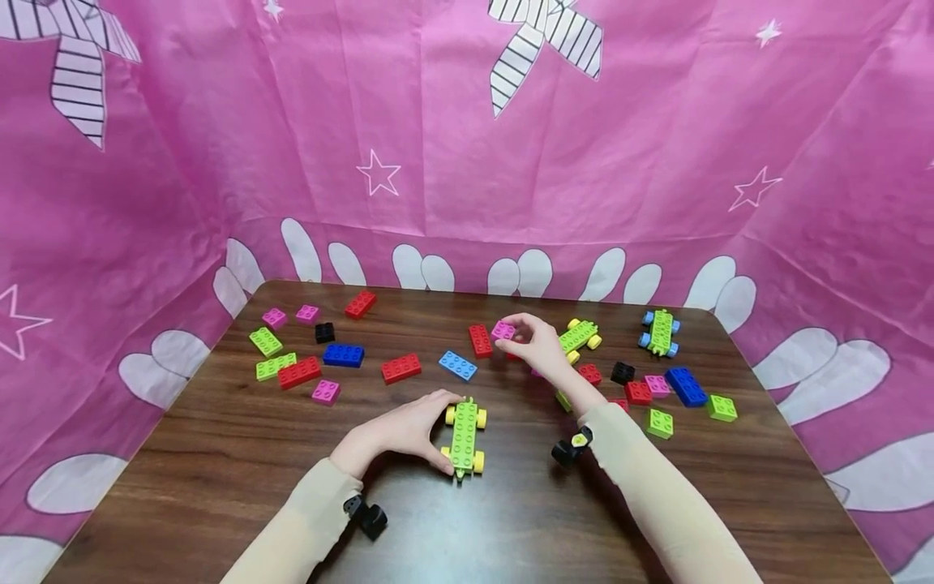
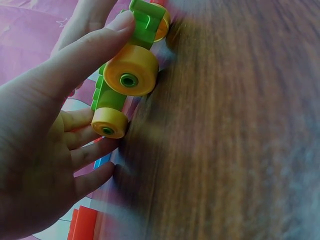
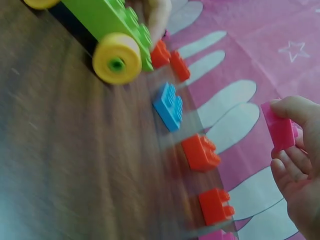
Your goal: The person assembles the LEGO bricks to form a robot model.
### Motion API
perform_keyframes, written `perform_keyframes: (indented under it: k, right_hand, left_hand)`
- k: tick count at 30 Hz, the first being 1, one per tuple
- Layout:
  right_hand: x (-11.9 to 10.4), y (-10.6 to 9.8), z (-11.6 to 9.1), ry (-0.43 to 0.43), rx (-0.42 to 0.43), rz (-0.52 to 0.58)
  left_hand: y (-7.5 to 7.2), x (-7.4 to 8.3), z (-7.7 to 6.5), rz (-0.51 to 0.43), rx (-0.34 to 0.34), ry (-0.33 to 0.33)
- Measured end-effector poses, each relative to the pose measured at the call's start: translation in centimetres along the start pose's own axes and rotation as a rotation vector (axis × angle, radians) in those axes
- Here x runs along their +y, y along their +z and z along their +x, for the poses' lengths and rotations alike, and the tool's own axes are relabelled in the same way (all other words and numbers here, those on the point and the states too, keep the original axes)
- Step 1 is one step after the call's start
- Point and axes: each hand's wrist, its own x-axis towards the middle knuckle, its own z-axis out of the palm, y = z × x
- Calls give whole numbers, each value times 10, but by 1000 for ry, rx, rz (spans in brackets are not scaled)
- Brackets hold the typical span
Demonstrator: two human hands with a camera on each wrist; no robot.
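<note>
In the head view, my left hand (image 1: pixel 412 430) holds a lime-green toy car base (image 1: pixel 464 435) with yellow wheels. Its thumb touches the near end and its fingertips reach the far end, as the base stands on the table. The left wrist view shows the thumb pressed on the end of the car base (image 2: pixel 112 90), above a yellow wheel. Farther back and to the right, my right hand (image 1: pixel 538 349) pinches a pink brick (image 1: pixel 503 330) between thumb and fingers. That pink brick (image 3: pixel 280 127) is held above the table in the right wrist view.
A red brick (image 1: pixel 480 341) and a light blue brick (image 1: pixel 458 365) lie left of the right hand. Another yellow-wheeled car base (image 1: pixel 579 334) and a blue-wheeled one (image 1: pixel 661 332) stand at the right. Several loose bricks lie on both sides. Pink fabric (image 1: pixel 467 195) surrounds the wooden table (image 1: pixel 241 470).
</note>
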Motion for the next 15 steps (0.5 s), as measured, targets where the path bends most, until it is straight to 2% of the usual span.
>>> perform_keyframes:
  k: [5, 15]
  right_hand:
    - [-7, 6, -19, -16, -17, -17]
    - [-18, 19, -46, -69, -74, 30]
  left_hand:
    - [1, -1, -1, 1, 1, 3]
    - [0, 1, -1, 9, 10, 11]
